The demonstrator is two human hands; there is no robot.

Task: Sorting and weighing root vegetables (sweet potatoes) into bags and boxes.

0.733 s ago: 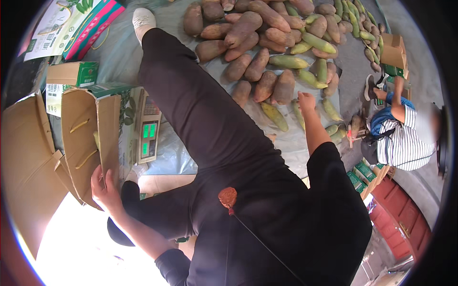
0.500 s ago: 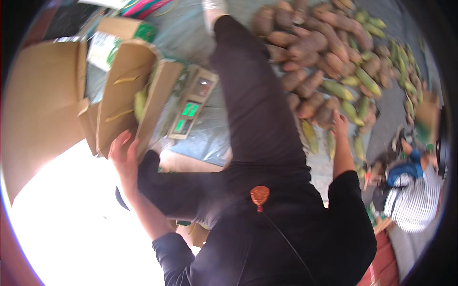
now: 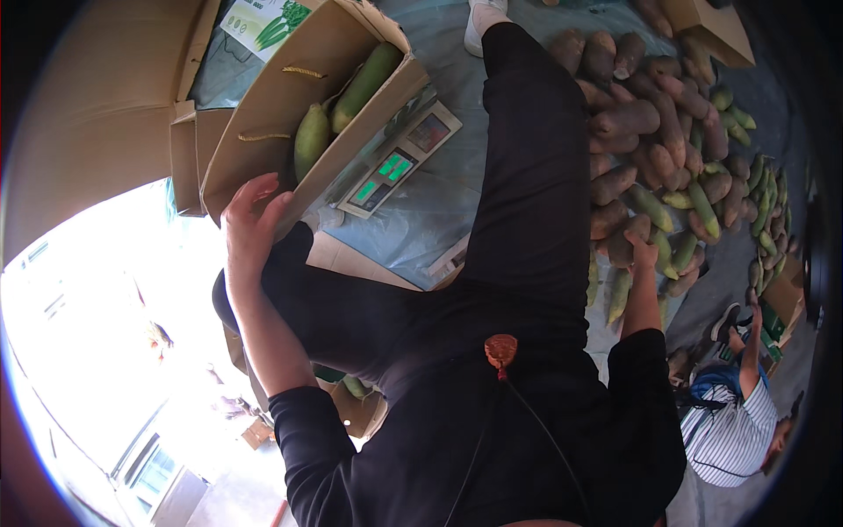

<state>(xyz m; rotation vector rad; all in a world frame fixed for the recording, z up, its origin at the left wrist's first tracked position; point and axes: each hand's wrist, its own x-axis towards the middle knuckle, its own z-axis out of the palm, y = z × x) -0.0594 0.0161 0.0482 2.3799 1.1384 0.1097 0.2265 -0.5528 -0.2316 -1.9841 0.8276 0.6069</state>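
1. Curving at ten o'clock, your left hand (image 3: 253,215) is lying at the near edge of the open cardboard box (image 3: 279,98); thumb and fingers are standing apart.
2. Two green radishes (image 3: 366,86) are lying inside that box, eleven o'clock.
3. Your right hand (image 3: 645,253) is meeting a reddish-brown root (image 3: 620,250) at three o'clock; fingers are partly hidden, cannot tell whether they are closing on it.
4. Mixed heap (image 3: 629,119) of roots and radishes is spreading around two o'clock.
5. Scale (image 3: 428,140) is glowing green beside the box, near twelve.
6. Striped-shirted co-worker (image 3: 731,435) is showing at four.
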